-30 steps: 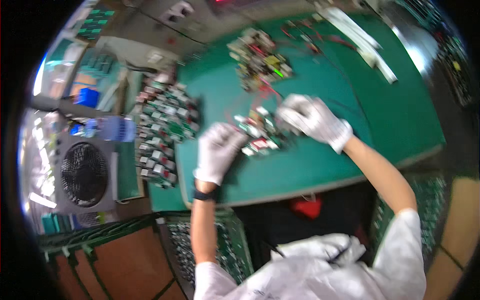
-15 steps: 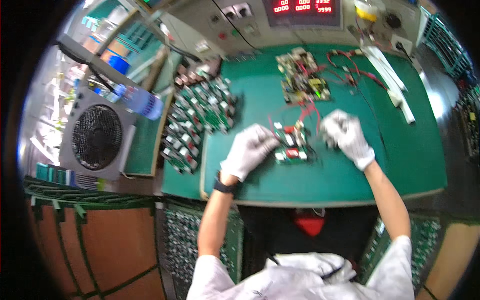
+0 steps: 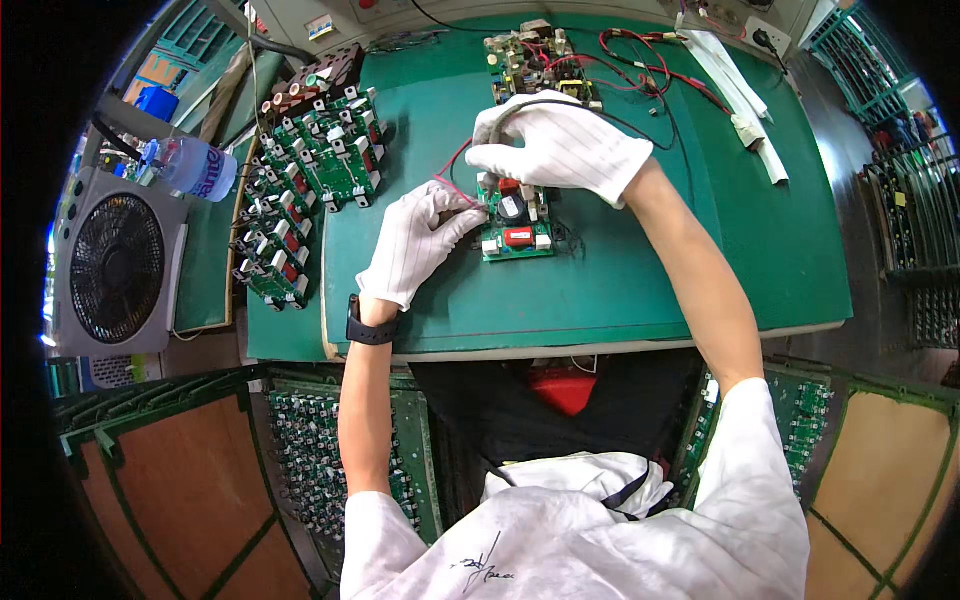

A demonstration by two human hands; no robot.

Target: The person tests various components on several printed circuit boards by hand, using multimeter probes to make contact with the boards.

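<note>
A small green circuit board lies on the green tabletop, carrying red blocks, white terminals and a dark round part. My left hand, in a white striped glove, pinches at the board's left edge, where a thin red wire runs into the fingertips. Above the board's far end my right hand, gloved too, is closed with fingertips pointing down. A dark cable passes over its fingers, and they grip it. The right fingers hide the board's far edge and the cable's tip.
A larger board with wires sits at the back. Several similar green boards stand in rows on the left. White strips and red leads lie back right. A fan and a water bottle are far left.
My right hand has moved left from beside the board to above its far end and now has the dark cable. My left hand stays at the board's left edge. The whole view has shifted.
</note>
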